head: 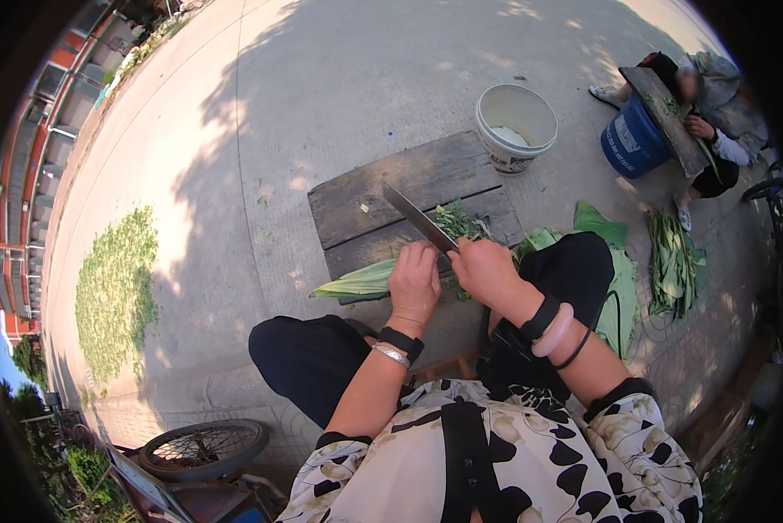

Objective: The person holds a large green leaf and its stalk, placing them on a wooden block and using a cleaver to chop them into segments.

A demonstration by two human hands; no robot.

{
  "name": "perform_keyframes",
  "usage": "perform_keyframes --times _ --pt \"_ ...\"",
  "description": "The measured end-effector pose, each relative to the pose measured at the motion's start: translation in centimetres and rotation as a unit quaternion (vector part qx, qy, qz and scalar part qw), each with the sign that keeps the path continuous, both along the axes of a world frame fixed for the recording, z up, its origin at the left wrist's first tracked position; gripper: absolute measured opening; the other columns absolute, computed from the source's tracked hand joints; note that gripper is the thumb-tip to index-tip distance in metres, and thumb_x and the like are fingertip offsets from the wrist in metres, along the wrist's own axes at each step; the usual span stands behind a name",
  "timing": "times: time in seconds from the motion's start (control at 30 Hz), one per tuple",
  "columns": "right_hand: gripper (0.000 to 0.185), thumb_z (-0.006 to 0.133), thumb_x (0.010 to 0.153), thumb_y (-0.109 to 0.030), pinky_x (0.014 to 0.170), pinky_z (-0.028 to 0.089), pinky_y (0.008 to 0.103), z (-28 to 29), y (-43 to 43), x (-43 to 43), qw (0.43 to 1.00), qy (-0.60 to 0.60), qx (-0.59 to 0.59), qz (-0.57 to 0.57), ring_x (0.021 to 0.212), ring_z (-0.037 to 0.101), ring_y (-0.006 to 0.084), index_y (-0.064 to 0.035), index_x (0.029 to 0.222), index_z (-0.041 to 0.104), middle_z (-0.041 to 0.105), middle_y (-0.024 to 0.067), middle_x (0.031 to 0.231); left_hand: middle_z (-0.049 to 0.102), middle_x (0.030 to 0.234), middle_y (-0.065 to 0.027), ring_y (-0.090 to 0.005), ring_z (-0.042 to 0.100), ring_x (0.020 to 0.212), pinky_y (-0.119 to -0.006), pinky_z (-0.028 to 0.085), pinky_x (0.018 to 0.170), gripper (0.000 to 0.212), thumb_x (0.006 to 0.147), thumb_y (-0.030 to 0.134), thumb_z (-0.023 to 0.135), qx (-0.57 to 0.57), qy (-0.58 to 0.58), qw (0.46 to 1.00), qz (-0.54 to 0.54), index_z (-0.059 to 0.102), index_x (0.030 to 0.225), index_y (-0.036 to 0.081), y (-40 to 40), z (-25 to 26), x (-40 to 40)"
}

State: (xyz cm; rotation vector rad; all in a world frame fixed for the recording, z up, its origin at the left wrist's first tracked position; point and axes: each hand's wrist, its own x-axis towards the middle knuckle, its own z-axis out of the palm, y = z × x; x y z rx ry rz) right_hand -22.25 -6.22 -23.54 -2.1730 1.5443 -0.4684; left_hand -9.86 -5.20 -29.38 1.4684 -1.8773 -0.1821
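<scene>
My left hand (415,278) presses on a rolled bundle of large green leaves (358,280), whose pale, pointed end sticks out to the left. My right hand (486,271) grips the handle of a broad-bladed knife (421,219). The blade slants up and to the left, close by my left fingertips. Beneath both hands lies a dark wooden board (391,176) made of planks. Shredded green leaves (460,221) form a small heap on it, just beyond the knife. Whether the knife edge touches the bundle cannot be seen.
A white plastic bucket (517,124) stands at the board's far right corner. Large leaves (617,287) and a leaf bundle (673,265) lie at right. Beyond, a person (724,98) works at a plank (666,118) on a blue bucket (633,140). Shredded leaves (117,294) cover ground at left, near a wheel (205,450).
</scene>
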Motion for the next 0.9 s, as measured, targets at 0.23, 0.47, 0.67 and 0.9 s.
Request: perform_keyframes --times 0.23,0.47,0.67,0.9 --pt "0.019 0.049 0.075 -0.019 0.051 0.045 0.0398 -0.8 -1.7 1.5 1.000 0.015 -0.016 -0.001 0.055 0.055 0.0322 -0.0016 0.069 0.051 0.054 0.0161 0.056 0.051 0.081 -0.0056 -0.0238 0.050 0.074 -0.032 0.042 0.059 0.010 0.066 0.001 0.052 0.005 -0.008 1.000 0.001 0.050 0.076 0.005 -0.1 0.4 0.2" --pt "0.022 0.049 0.076 -0.021 0.051 0.044 0.0419 -0.8 -1.6 0.7 0.997 -0.019 -0.008 -0.073 0.056 0.054 0.0348 -0.0009 0.068 0.050 0.053 0.0179 0.057 0.051 0.081 -0.0056 -0.0238 0.050 0.075 -0.032 0.042 0.060 0.010 0.067 0.002 0.052 0.016 -0.005 1.000 -0.001 0.049 0.075 0.005 -0.1 0.5 0.1" --pt "0.022 0.048 0.077 -0.021 0.050 0.042 0.0436 -0.3 0.4 0.0 0.999 -0.033 0.014 -0.030 0.055 0.052 0.0370 -0.0002 0.068 0.050 0.052 0.0198 0.056 0.050 0.082 -0.0062 -0.0244 0.050 0.076 -0.032 0.042 0.059 0.011 0.067 0.003 0.053 -0.004 -0.003 1.000 0.015 0.048 0.077 0.005 0.0 0.2 0.0" --pt "0.020 0.049 0.076 -0.018 0.048 0.044 0.0411 0.0 0.5 0.3 1.000 0.008 -0.002 -0.008 0.052 0.054 0.0332 -0.0003 0.068 0.049 0.053 0.0164 0.054 0.050 0.083 -0.0073 -0.0251 0.049 0.077 -0.033 0.042 0.061 0.013 0.066 0.003 0.053 0.037 -0.001 0.999 -0.017 0.050 0.079 0.005 0.1 1.2 0.6"
